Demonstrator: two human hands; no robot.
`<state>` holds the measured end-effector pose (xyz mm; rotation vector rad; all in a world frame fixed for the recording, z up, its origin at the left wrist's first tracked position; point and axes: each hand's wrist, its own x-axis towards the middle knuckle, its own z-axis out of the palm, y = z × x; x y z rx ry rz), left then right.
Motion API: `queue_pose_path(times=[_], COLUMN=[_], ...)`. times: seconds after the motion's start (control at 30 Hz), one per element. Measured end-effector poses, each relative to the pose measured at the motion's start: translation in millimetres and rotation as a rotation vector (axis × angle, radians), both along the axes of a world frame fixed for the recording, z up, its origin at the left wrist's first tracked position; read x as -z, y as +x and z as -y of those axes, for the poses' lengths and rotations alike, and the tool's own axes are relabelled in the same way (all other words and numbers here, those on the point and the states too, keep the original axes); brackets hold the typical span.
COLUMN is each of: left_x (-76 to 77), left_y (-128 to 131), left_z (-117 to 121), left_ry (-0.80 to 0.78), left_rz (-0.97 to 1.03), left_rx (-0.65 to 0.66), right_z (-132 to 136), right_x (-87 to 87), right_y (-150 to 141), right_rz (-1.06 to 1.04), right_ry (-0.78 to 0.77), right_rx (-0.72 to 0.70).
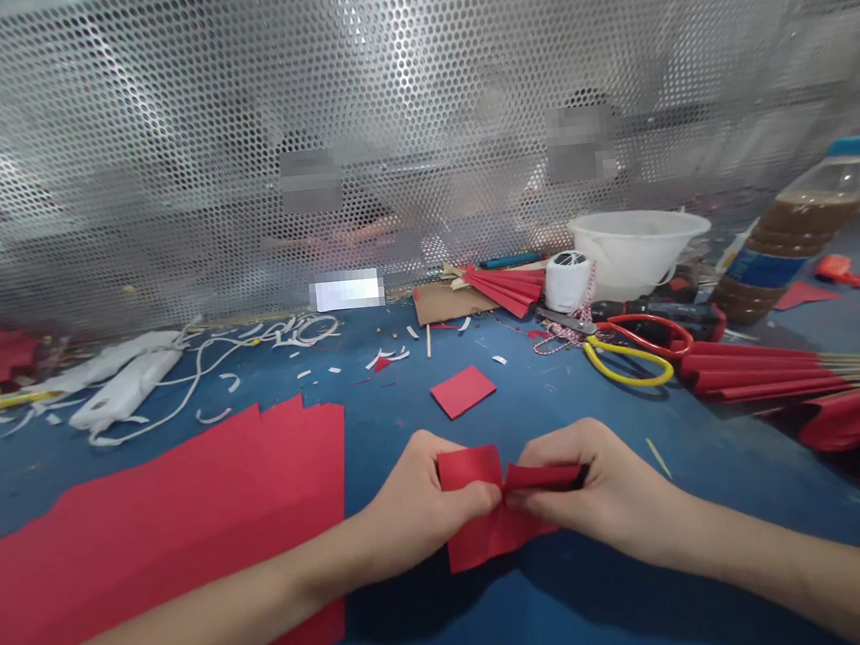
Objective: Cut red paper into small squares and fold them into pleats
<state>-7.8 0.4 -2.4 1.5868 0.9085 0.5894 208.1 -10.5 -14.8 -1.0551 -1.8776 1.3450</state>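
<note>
Red folded piece (486, 538), paper by the look of it, held between two bare hands. Head view, the only one: it sits toward the near edge of the blue surface (441, 623), about midway between the left and right edges, seemingly lifted clear, judging by the shadow beneath.

Left hand (426, 498): fingers clamped on the left half, thumb across its front, tip at the middle. Right hand (607, 493): fingers pinched on the right half, thumb below, a doubled flap caught between. Both thumbs nearly meet at the gathered centre.

On doing this step well, my judgement: thumbs close to the crease, edges squared before firm pressure, equal force from both sides. A hard outward pull or twist could tear the narrow middle. The right flap looks the looser side and wants the more care.

Orientation: long axis left to right, roughly parallel to the surface's far edge. Left half faces the wearer, fairly flat; right half folds over and points to the right edge, its lower border rising that way.

Nearby: loose red rectangle (463, 391) beyond the hands, toward the far edge; stack of red sheets (265, 498) toward the near left corner.
</note>
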Motion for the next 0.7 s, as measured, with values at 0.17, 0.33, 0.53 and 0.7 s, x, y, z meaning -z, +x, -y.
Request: queue_pose_path(times=[0.17,0.33,0.53,0.7], left_x=[2.3,3.4,1.0,-0.1], left_y=[-0.3,-1.4,-1.4,-0.2], left_z=[-1.7,-1.7,-1.0,1.7], left_ry=[0.002,-0.026,-0.028,0.007], left_rz=[0.007,0.031,0.030,-0.002], left_rx=[-0.013,-0.017,-0.010,0.003], right_z=[0.3,2.3,0.8,-0.8], right_x=[2.0,-2.2,1.0,3.1], right_y=[-0.3,0.7,0.8,-0.5], right_rz=[-0.029,-0.028,-0.067,-0.002], right_ry=[0.037,0.047,-0.117,-0.048], right_rx=[0.017,0.033,-0.069,-0.029])
